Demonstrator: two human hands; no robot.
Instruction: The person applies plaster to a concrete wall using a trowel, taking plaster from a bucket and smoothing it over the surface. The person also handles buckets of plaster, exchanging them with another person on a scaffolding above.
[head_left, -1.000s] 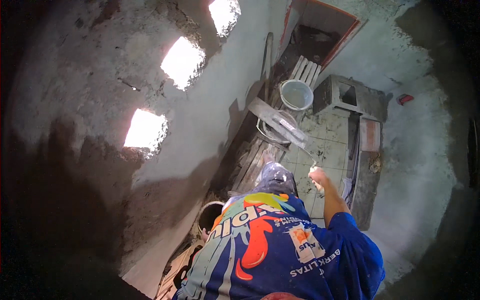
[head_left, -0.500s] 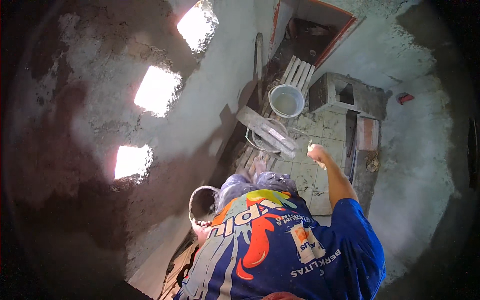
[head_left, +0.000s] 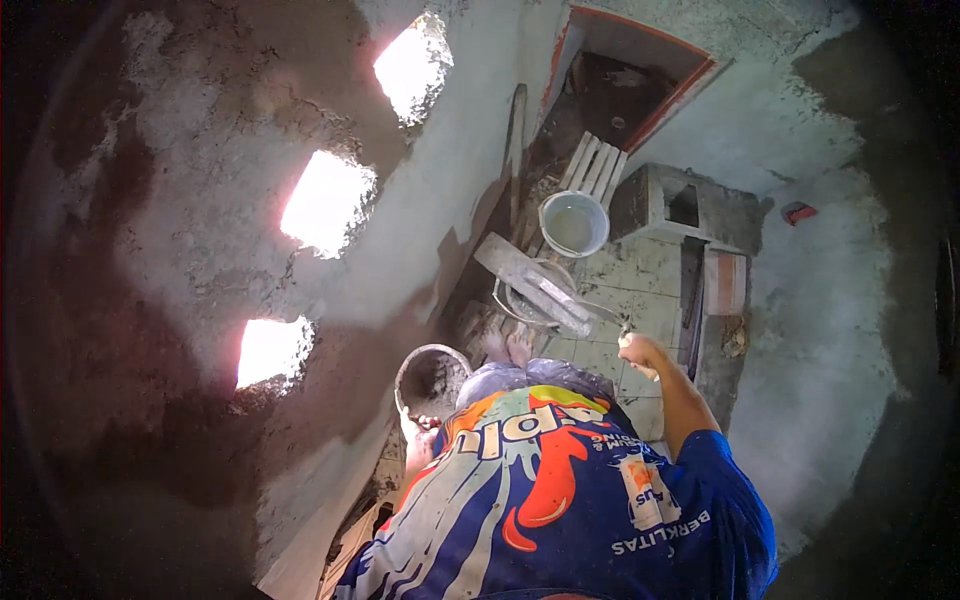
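My left hand (head_left: 418,433) grips the rim of a bucket (head_left: 436,380) with grey material inside, held beside my left leg. My right hand (head_left: 640,356) is closed on a small tool (head_left: 624,328) with a thin metal part, too small to make out fully. Beyond my bare feet, a grey, mortar-smeared board (head_left: 530,285) lies tilted across the top of another bucket (head_left: 510,300). Farther forward, a pale bucket (head_left: 574,222) of cloudy water rests at the end of a slatted wooden piece (head_left: 592,163).
A rough plastered wall (head_left: 180,250) with three bright openings rises at left. At right stand a concrete block structure (head_left: 730,215) and a pale wall (head_left: 820,380) with a small red item (head_left: 798,212). Ahead is an orange-edged doorway (head_left: 630,80); tiles (head_left: 630,270) cover the floor.
My left hand and its bucket have risen into fuller view from behind my body. The right hand has shifted slightly. The view of the room has moved as my head moved.
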